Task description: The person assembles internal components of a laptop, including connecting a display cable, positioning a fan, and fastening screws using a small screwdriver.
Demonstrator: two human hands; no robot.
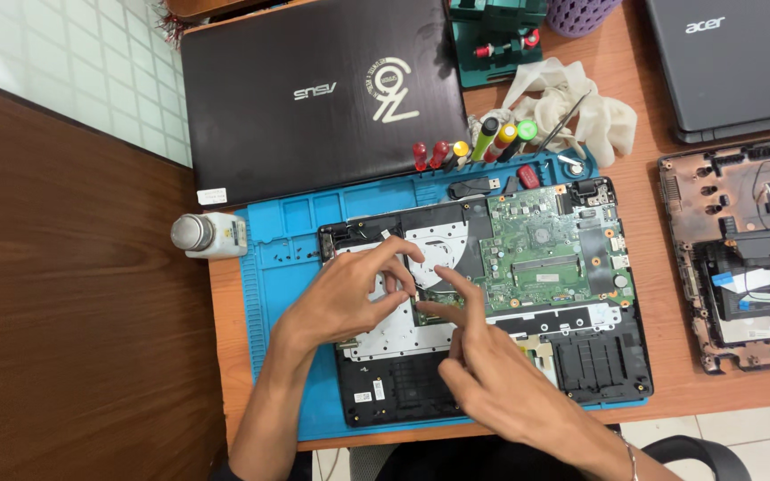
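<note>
While the left hand [349, 298] is spread with fingertips pinched over the silver plate [403, 334] of the opened laptop base [483, 303], the right hand [483, 365] is held open, forefinger pressed beside it; a green motherboard [550, 254] is seen rightward; screwdrivers [483, 142] lie farther off on the blue mat [278, 258].

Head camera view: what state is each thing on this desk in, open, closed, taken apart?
Opened laptop: back cover off, green circuit board exposed.
Black laptop: lid closed, lying flat.
Grey laptop: lid closed.
Laptop shell: stripped, insides bare.
Blue mat: flat under the opened laptop.
White bottle: capped, lying on its side.
Left hand: fingers on the opened laptop's inside.
Right hand: index finger touching there.
</note>
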